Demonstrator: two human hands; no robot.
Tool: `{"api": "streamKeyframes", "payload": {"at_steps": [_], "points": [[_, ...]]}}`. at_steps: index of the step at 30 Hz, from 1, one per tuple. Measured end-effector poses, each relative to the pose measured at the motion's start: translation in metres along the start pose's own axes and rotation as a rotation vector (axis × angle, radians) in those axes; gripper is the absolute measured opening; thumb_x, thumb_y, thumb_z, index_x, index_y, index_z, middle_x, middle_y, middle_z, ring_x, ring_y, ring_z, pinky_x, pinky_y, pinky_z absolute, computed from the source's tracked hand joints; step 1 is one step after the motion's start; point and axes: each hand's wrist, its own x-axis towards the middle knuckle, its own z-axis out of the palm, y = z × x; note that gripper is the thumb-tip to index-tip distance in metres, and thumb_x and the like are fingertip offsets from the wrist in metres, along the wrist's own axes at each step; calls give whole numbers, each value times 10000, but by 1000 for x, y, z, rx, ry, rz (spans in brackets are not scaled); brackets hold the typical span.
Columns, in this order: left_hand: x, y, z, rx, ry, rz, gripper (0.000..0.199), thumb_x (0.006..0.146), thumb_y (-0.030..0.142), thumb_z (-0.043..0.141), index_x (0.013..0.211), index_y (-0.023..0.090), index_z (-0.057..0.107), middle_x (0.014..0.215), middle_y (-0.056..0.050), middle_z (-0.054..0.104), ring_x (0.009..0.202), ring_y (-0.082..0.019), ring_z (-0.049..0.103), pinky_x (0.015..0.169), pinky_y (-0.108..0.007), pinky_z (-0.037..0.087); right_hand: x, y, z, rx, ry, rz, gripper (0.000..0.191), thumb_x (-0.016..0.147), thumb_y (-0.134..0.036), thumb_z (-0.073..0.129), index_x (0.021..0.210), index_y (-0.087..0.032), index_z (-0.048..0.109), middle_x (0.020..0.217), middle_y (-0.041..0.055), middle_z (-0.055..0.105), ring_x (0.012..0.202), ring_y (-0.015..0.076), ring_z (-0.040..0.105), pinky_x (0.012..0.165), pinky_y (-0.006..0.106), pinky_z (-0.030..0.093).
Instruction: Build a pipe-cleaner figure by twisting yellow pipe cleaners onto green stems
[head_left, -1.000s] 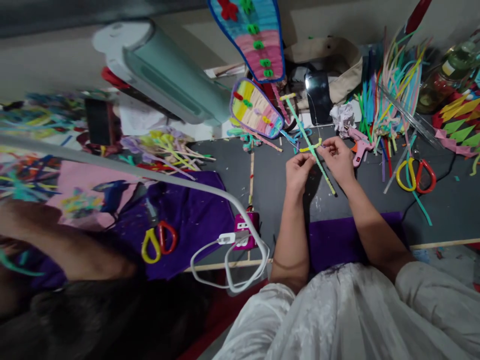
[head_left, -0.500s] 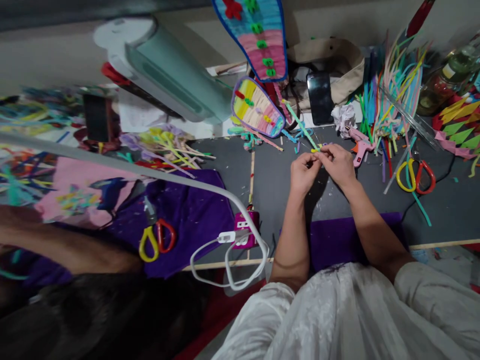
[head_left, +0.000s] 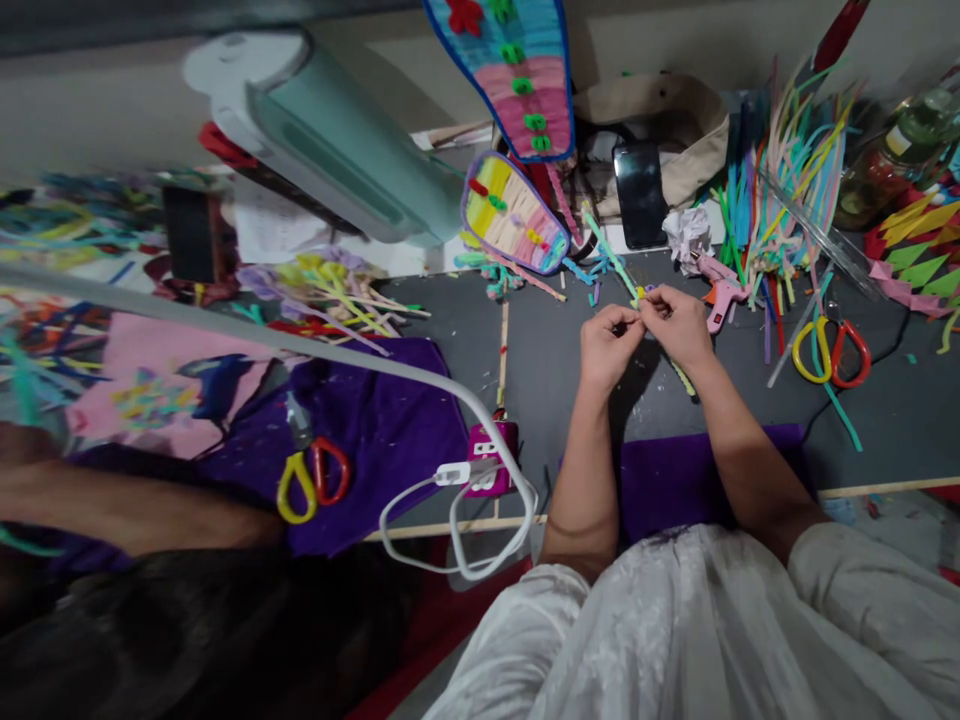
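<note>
Both of my hands meet over the dark table, fingertips pinched together. My left hand [head_left: 609,343] and my right hand [head_left: 675,325] grip the fuzzy pipe cleaners [head_left: 616,262], pale green and yellow. The green length points up and away from my fingers, with a small yellow bend at the pinch. A pale yellow end sticks out below my right hand. Just beyond the right hand lies a pink glue gun [head_left: 724,292]. A folded purple cloth [head_left: 675,480] lies beneath my forearms.
Scissors [head_left: 831,350] and a bundle of pipe cleaners [head_left: 802,200] are to the right. A phone [head_left: 640,195] leans at the back near a striped shoe-sole-shaped piece [head_left: 514,215]. A white cable [head_left: 480,400] crosses to a pink power socket [head_left: 493,458]. Another person's arm [head_left: 135,505] is at left.
The green pipe cleaner has tilted and shifted slightly right. A pale yellow end now shows below my right hand. The other person's arm at left has moved a little.
</note>
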Motion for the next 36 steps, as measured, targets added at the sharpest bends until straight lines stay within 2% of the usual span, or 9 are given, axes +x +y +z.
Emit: {"api": "streamKeyframes", "payload": {"at_steps": [6, 9, 12, 16, 20, 25, 30, 33, 36], "points": [[0, 0, 1, -46, 6, -20, 135, 718, 300, 718, 691, 170, 695, 670, -1, 602, 572, -94, 487, 537, -222, 385, 2, 2, 1, 135, 4, 58, 192, 808, -303, 557, 644, -202, 546, 609, -27, 534, 599, 119, 474, 619, 257, 366], [1, 3, 0, -175, -18, -121, 170, 700, 330, 741, 722, 165, 706, 685, -12, 627, 560, -96, 502, 505, -224, 411, 2, 3, 5, 322, 23, 125, 238, 804, -355, 564, 632, -195, 526, 598, -39, 485, 594, 102, 441, 583, 237, 349], [1, 6, -2, -303, -69, -219, 227, 673, 371, 774, 722, 162, 701, 668, -16, 634, 542, -99, 519, 476, -232, 431, 1, 3, 11, 531, 5, 264, 244, 771, -403, 599, 659, -192, 548, 580, -56, 447, 557, 80, 411, 532, 213, 330], [1, 5, -1, -420, -111, -280, 275, 643, 393, 808, 744, 161, 699, 658, -3, 627, 502, -79, 506, 457, -232, 444, -1, -1, 13, 710, -49, 419, 246, 731, -430, 642, 701, -195, 574, 571, -62, 483, 505, 66, 422, 475, 197, 339], [1, 4, 1, -522, -147, -320, 287, 637, 391, 822, 738, 160, 684, 655, 7, 610, 490, -63, 496, 450, -220, 444, -4, -4, 14, 806, -95, 486, 238, 754, -440, 623, 732, -207, 583, 587, -50, 543, 485, 79, 467, 442, 202, 382], [2, 6, 2, -572, -165, -372, 301, 623, 387, 833, 694, 155, 655, 630, 11, 588, 491, -59, 491, 447, -205, 435, -4, -1, 20, 858, -51, 488, 233, 749, -437, 622, 755, -210, 572, 626, -43, 565, 496, 82, 480, 435, 202, 397], [3, 2, 1, -526, -161, -352, 312, 612, 390, 835, 752, 156, 683, 649, 6, 612, 501, -64, 500, 448, -201, 427, -4, 1, 27, 827, 36, 476, 264, 755, -463, 617, 750, -203, 568, 691, -17, 610, 638, 100, 565, 553, 202, 451], [4, 0, 1, -489, -116, -321, 295, 621, 385, 827, 735, 156, 681, 662, 3, 623, 508, -67, 508, 451, -206, 429, -5, 1, 29, 835, 9, 454, 274, 764, -476, 620, 762, -205, 579, 689, -17, 609, 626, 105, 558, 563, 219, 451], [5, -1, 1, -453, -31, -288, 278, 618, 370, 825, 669, 154, 657, 690, -3, 634, 509, -63, 505, 447, -207, 428, -4, 3, 27, 720, -8, 380, 294, 785, -496, 615, 760, -206, 573, 670, -27, 577, 576, 95, 513, 535, 224, 418]]}}
